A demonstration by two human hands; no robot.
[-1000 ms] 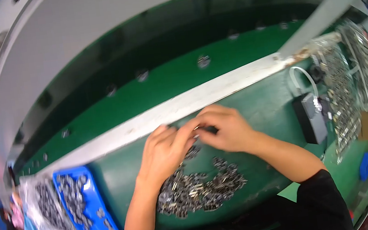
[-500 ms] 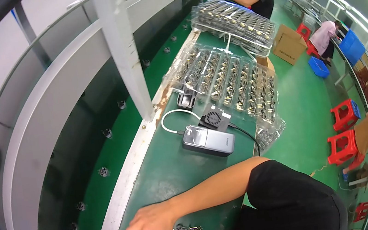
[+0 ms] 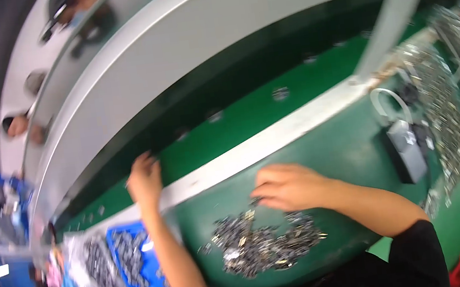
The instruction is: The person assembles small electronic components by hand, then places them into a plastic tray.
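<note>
My right hand (image 3: 287, 188) is closed in a pinch at the upper edge of a pile of small dark metal parts (image 3: 261, 249), some with brass-coloured pins. A small dark metal part (image 3: 255, 200) shows at its fingertips. Farther left, my left hand (image 3: 146, 179) reaches over the white rail to the green conveyor belt (image 3: 248, 106). Its fingers are curled and blurred by motion, with a dark bit at the tips that I cannot make out. Small round metal parts (image 3: 280, 94) lie spaced along the belt.
A blue tray (image 3: 152, 270) and a clear bag of dark parts (image 3: 98, 265) lie on the left. On the right are a grey power bank (image 3: 407, 149) with a white cable and clear plastic trays (image 3: 440, 104) full of parts. A post (image 3: 391, 20) rises from the rail. People sit beyond the belt.
The view has swung left, bringing in the blue tray and the bag. My left hand has stayed over the belt; my right hand's spread fingers have drawn into a pinch over the pile.
</note>
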